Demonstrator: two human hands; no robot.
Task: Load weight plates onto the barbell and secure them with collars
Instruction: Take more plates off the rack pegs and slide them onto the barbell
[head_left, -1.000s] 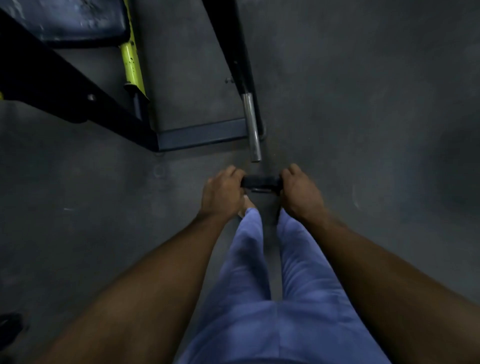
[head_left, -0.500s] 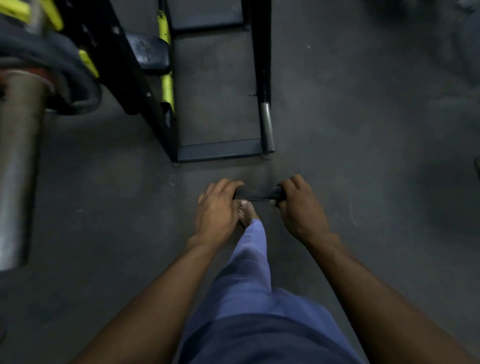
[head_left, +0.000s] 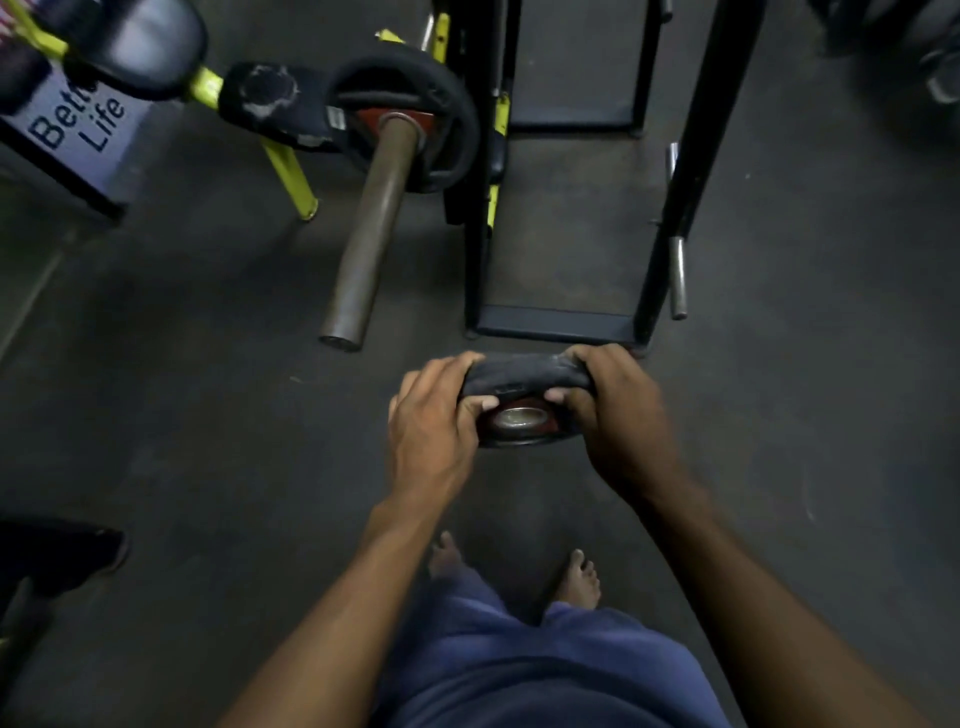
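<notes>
left hand (head_left: 434, 421) and right hand (head_left: 610, 410) both clenched, thumbs toward each other, arms outstretched, bare feet (head_left: 584, 579) below

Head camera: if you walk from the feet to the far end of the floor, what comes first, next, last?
Bare feet → plate held in both hands → bar end → loaded plate.

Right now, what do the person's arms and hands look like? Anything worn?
Both arms are bare to the frame edge: no sleeves show. The left hand and right hand carry no gloves, wraps, watch or rings that can be seen. Loose blue trousers and bare feet below.
</notes>
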